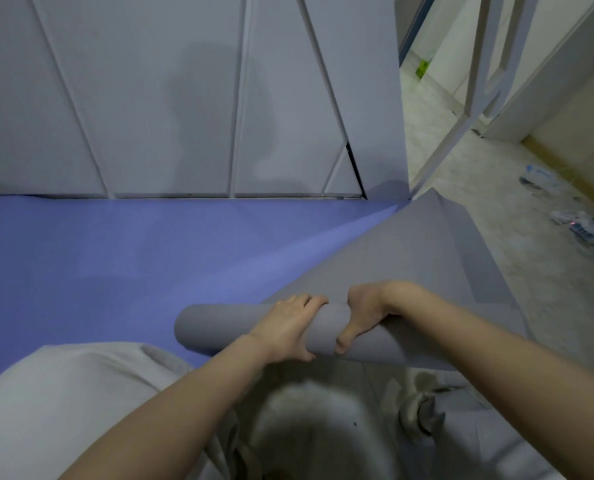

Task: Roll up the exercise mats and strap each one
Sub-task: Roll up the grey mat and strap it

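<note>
Looking down through the head camera, I see both hands side by side on the rolled part of an exercise mat (122, 258). My left hand (285, 329) wraps the tube, fingers curved over the top and thumb tucked on the near side. My right hand (363, 315) clasps it just beside the left, fingers hooked over the far side and thumb pointing down across the front. Both hands hold the mat firmly, almost touching each other.

The mat is violet-blue on its upper face and matte grey underneath, smooth and foam-like. Its rolled end (219, 327) forms a loose grey cylinder lying aslant over the flat part. To the right, the unrolled sheet (409, 251) lifts off the floor in a broad grey triangle that peaks near the wall corner. The flat part reaches to the foot of the wall.

That wall (150, 98) is clad in pale grey padded panels with slanting seams, and a soft shadow falls across them. On the right lies a pale, marbled stone floor (489, 237). On it sit a power strip (581, 231) showing a small red glow and some clear plastic wrapping (538, 176), too blurred for me to read any print. Grey trousers (63, 393) fill the lower left, with something white and fluffy (309, 427) beside them.
</note>
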